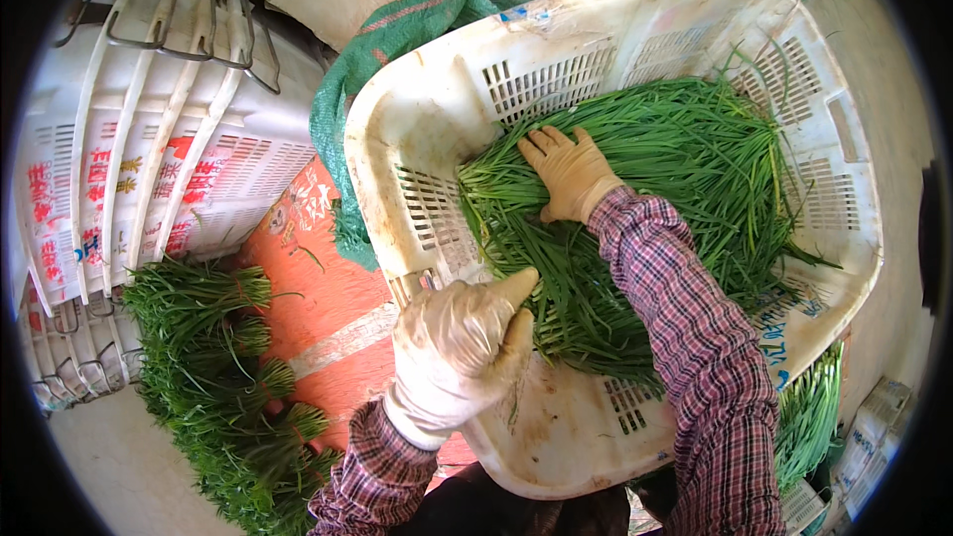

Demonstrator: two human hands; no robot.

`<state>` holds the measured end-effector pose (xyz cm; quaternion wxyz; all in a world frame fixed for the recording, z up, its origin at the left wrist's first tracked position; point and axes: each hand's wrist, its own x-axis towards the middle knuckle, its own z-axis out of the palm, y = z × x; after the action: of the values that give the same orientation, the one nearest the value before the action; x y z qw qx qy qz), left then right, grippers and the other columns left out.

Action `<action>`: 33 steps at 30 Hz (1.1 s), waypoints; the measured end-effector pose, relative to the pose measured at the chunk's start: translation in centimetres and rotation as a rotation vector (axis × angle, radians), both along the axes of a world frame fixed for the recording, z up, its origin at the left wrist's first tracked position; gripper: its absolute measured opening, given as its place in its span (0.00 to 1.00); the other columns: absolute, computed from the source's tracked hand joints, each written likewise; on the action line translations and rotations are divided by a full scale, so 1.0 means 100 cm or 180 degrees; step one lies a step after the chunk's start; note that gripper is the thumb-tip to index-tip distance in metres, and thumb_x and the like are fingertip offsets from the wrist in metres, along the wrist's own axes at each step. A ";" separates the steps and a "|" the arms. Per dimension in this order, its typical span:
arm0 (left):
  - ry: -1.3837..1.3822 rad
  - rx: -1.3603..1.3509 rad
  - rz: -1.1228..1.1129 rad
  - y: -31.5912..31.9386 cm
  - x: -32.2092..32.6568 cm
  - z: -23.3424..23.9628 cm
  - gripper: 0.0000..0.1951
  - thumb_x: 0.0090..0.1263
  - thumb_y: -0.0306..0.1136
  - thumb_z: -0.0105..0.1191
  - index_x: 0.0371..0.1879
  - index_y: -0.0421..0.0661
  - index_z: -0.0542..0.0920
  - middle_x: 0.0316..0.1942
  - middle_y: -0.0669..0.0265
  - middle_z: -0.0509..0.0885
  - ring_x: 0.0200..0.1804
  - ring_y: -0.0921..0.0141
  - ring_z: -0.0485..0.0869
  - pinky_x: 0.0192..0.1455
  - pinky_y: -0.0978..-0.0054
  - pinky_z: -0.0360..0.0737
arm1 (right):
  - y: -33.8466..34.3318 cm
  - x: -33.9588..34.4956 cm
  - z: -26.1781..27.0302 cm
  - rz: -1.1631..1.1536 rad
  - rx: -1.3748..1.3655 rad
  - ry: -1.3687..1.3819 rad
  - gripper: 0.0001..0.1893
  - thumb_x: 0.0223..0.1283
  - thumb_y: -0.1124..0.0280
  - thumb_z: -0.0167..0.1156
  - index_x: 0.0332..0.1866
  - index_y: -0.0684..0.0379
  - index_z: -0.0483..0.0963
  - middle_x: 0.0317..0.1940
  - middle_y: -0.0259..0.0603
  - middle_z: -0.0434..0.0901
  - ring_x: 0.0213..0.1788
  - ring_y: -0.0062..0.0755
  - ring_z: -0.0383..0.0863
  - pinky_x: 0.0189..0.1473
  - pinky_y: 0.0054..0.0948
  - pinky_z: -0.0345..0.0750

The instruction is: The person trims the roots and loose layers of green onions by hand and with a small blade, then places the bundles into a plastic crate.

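Observation:
A large bed of green garlic chives (670,156) lies in a white plastic basket (417,89) with slotted sides. My right hand (569,171), in a pale glove, rests palm down on the chives near their cut ends, fingers spread. Also gloved, my left hand (461,350) is at the basket's near left rim, its fingers curled and its thumb and forefinger pointing toward the stem ends. Whether anything is pinched in it cannot be told, since the back of the hand hides the palm.
Banded bunches of leafy greens (216,387) lie in a row on the left, beside red printed sheeting (335,313). Nested white crates (149,126) with metal handles stand beyond. A green woven sack (335,126) lies against the basket. More long greens (811,409) show at lower right.

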<state>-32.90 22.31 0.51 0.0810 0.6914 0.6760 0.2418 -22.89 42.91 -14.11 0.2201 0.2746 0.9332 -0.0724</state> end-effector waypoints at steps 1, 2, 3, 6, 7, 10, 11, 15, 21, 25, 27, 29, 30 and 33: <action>-0.0001 -0.0119 -0.0017 0.000 -0.001 0.003 0.21 0.55 0.27 0.69 0.51 0.51 0.85 0.28 0.68 0.86 0.28 0.64 0.83 0.33 0.64 0.79 | 0.005 -0.001 -0.004 0.0013 -0.0027 0.0001 0.59 0.52 0.38 0.72 0.83 0.55 0.51 0.82 0.42 0.57 0.83 0.41 0.54 0.81 0.52 0.54; 0.0001 -0.0232 -0.0035 0.000 -0.001 0.006 0.21 0.55 0.28 0.69 0.51 0.52 0.85 0.28 0.68 0.86 0.28 0.64 0.83 0.32 0.63 0.79 | 0.010 -0.002 -0.008 0.0023 -0.0048 0.0004 0.59 0.51 0.37 0.72 0.83 0.55 0.52 0.82 0.43 0.57 0.84 0.42 0.53 0.81 0.52 0.53; -0.0019 -0.0328 -0.0044 0.001 -0.001 0.008 0.22 0.55 0.29 0.69 0.51 0.52 0.85 0.27 0.67 0.86 0.28 0.64 0.82 0.32 0.63 0.79 | 0.015 0.000 -0.010 0.0045 -0.0053 -0.0014 0.60 0.49 0.37 0.73 0.83 0.56 0.52 0.82 0.44 0.57 0.84 0.42 0.53 0.81 0.52 0.53; -0.0054 -0.0403 -0.0068 0.004 -0.001 0.009 0.22 0.55 0.31 0.70 0.52 0.52 0.85 0.27 0.66 0.85 0.26 0.63 0.81 0.31 0.63 0.78 | 0.020 -0.002 -0.023 -0.0106 -0.0192 0.0114 0.54 0.49 0.39 0.74 0.79 0.55 0.60 0.74 0.42 0.69 0.77 0.42 0.66 0.75 0.47 0.64; -0.0040 -0.0445 -0.0088 0.005 -0.001 0.011 0.22 0.55 0.32 0.71 0.52 0.52 0.85 0.27 0.66 0.85 0.26 0.63 0.81 0.30 0.63 0.78 | 0.022 -0.004 -0.021 -0.0194 -0.0320 0.0082 0.53 0.49 0.39 0.74 0.78 0.55 0.61 0.71 0.42 0.72 0.74 0.42 0.70 0.73 0.45 0.67; -0.0168 -0.0438 -0.0105 0.005 -0.002 0.011 0.22 0.55 0.33 0.71 0.51 0.51 0.86 0.26 0.65 0.83 0.26 0.63 0.81 0.29 0.63 0.77 | 0.023 -0.019 -0.017 -0.0236 -0.0292 -0.0324 0.43 0.50 0.45 0.75 0.70 0.54 0.71 0.63 0.37 0.77 0.67 0.39 0.76 0.65 0.44 0.73; -0.0169 -0.0395 -0.0130 0.006 -0.002 0.011 0.22 0.55 0.33 0.71 0.51 0.50 0.86 0.26 0.65 0.83 0.26 0.63 0.81 0.29 0.63 0.77 | 0.023 -0.022 -0.015 -0.0213 -0.0280 -0.0462 0.41 0.50 0.45 0.75 0.69 0.54 0.73 0.62 0.37 0.78 0.67 0.39 0.76 0.65 0.44 0.73; -0.0224 -0.0279 -0.0179 0.003 -0.003 0.011 0.22 0.56 0.33 0.71 0.52 0.50 0.85 0.27 0.66 0.83 0.25 0.63 0.81 0.29 0.63 0.78 | 0.017 -0.005 -0.030 0.0345 0.0317 0.0295 0.41 0.50 0.41 0.74 0.67 0.56 0.75 0.63 0.40 0.76 0.65 0.40 0.76 0.64 0.44 0.72; -0.0196 -0.0266 -0.0137 0.002 -0.003 0.010 0.22 0.58 0.33 0.70 0.53 0.50 0.84 0.32 0.67 0.86 0.29 0.63 0.83 0.32 0.63 0.80 | 0.012 0.003 -0.039 0.0024 -0.0002 0.0559 0.26 0.49 0.54 0.74 0.49 0.59 0.77 0.41 0.42 0.85 0.48 0.43 0.87 0.54 0.43 0.80; -0.0156 -0.0252 -0.0014 -0.001 0.000 0.006 0.22 0.58 0.35 0.71 0.53 0.52 0.84 0.35 0.65 0.88 0.31 0.62 0.85 0.36 0.62 0.82 | 0.016 0.021 -0.025 -0.0326 -0.0303 0.1068 0.28 0.50 0.56 0.74 0.53 0.60 0.78 0.44 0.45 0.85 0.50 0.46 0.86 0.54 0.43 0.80; -0.0143 -0.0158 0.0015 -0.001 0.002 0.004 0.22 0.57 0.35 0.72 0.53 0.52 0.85 0.35 0.65 0.88 0.31 0.61 0.85 0.37 0.62 0.82 | 0.022 0.038 -0.013 -0.0509 -0.0427 0.1532 0.28 0.51 0.56 0.73 0.56 0.60 0.78 0.47 0.47 0.85 0.52 0.48 0.85 0.55 0.43 0.80; 0.0034 -0.0302 0.0074 -0.002 0.005 0.006 0.27 0.57 0.37 0.73 0.58 0.53 0.82 0.39 0.63 0.88 0.36 0.61 0.86 0.44 0.59 0.83 | 0.030 0.058 0.000 -0.0692 -0.0552 0.2124 0.28 0.53 0.56 0.71 0.57 0.59 0.77 0.52 0.48 0.85 0.55 0.51 0.85 0.56 0.42 0.81; 0.0146 -0.0326 0.0110 -0.002 0.007 0.007 0.28 0.57 0.38 0.73 0.60 0.53 0.81 0.40 0.63 0.88 0.37 0.60 0.86 0.46 0.58 0.83 | 0.032 0.065 0.027 -0.1229 -0.1102 0.1727 0.31 0.54 0.54 0.72 0.61 0.59 0.77 0.54 0.49 0.85 0.56 0.51 0.85 0.58 0.41 0.80; 0.0490 -0.0500 0.0151 -0.004 0.011 0.007 0.37 0.58 0.41 0.73 0.68 0.47 0.74 0.51 0.58 0.86 0.49 0.58 0.84 0.57 0.57 0.80 | 0.050 0.096 0.036 -0.1893 -0.1621 0.1843 0.32 0.55 0.53 0.73 0.64 0.58 0.76 0.54 0.52 0.86 0.56 0.49 0.85 0.58 0.40 0.80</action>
<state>-31.76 21.91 1.21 0.0770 0.6833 0.7132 0.1360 -13.29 47.92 -10.48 -0.0186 0.4354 0.7898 -0.4316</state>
